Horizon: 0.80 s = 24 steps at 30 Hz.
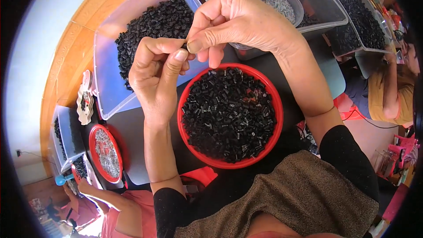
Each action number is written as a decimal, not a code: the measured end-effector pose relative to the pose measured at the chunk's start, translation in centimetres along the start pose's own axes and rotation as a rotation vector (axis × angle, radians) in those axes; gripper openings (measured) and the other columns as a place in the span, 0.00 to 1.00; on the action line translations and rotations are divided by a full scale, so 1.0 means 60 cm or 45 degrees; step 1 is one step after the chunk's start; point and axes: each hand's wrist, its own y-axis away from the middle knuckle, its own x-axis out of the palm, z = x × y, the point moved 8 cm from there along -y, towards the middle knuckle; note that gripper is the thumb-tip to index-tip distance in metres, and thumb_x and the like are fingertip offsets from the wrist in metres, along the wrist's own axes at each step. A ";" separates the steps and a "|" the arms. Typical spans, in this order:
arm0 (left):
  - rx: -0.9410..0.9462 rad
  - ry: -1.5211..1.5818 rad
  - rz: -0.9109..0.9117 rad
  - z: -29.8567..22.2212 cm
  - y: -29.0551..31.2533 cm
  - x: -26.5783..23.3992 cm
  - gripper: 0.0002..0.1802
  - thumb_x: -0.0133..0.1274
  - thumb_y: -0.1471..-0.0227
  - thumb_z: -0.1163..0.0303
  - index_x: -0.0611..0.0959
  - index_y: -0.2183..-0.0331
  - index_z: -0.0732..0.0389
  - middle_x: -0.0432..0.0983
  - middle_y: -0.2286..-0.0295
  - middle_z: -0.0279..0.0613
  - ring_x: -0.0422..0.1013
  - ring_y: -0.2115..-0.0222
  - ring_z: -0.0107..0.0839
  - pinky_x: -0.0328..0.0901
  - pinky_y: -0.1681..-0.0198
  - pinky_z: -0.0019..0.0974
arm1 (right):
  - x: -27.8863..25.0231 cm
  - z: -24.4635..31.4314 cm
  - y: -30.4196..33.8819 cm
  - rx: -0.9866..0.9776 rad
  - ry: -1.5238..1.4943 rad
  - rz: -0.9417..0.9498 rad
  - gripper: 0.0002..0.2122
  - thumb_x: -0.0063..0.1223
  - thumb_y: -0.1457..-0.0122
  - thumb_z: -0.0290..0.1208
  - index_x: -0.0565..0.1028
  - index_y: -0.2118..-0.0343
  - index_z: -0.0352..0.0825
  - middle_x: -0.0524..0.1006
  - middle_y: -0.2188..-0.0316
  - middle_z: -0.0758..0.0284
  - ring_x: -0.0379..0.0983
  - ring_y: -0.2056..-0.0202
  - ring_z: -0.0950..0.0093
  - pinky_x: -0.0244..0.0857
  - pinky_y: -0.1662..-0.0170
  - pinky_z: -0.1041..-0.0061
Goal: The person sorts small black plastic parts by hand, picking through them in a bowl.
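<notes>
**Two hands pinch a small black part above a red bowl**

Nearest the person, a red bowl (229,115) heaped with small black plastic pieces (227,112) sits on a dark grey work table (132,128). Just above its far rim, the left hand (154,72) and the right hand (235,20) meet: thumbs and forefingers of both are pressed together on one tiny black part (185,45), mostly hidden between the fingertips.

Beyond the hands, a clear plastic bin (145,48) holds more black pieces, and a round clear bowl (264,0) holds grey ones; the right hand covers part of that bowl. Farther right stands another clear bin (359,17) of black parts.

To the left, a second red bowl (105,153) of silvery bits lies before another person's arm (105,198). An orange-brown wooden edge (72,48) borders the table, against a pale wall (39,39).
</notes>
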 end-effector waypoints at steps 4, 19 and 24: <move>-0.163 0.018 -0.032 0.011 -0.001 0.005 0.04 0.51 0.45 0.77 0.74 0.65 0.64 0.76 0.71 0.39 0.68 0.73 0.20 0.64 0.69 0.25 | -0.008 -0.004 0.002 -0.023 -0.028 -0.020 0.09 0.59 0.46 0.34 0.78 0.71 0.32 0.78 0.79 0.67 0.77 0.79 0.79 0.59 0.83 0.89; -0.284 -0.047 0.030 0.021 -0.004 0.004 0.07 0.49 0.44 0.77 0.73 0.61 0.65 0.75 0.72 0.38 0.68 0.73 0.20 0.63 0.69 0.25 | -0.014 0.001 0.001 -0.084 0.050 -0.060 0.09 0.54 0.43 0.30 0.78 0.68 0.28 0.78 0.78 0.65 0.77 0.78 0.79 0.67 0.77 0.87; -0.295 -0.238 0.009 0.010 0.001 0.008 0.05 0.49 0.43 0.77 0.74 0.63 0.64 0.73 0.73 0.34 0.66 0.73 0.19 0.63 0.68 0.23 | -0.016 -0.005 -0.003 -0.119 -0.020 -0.045 0.11 0.55 0.43 0.34 0.78 0.70 0.28 0.77 0.79 0.65 0.75 0.79 0.78 0.68 0.76 0.83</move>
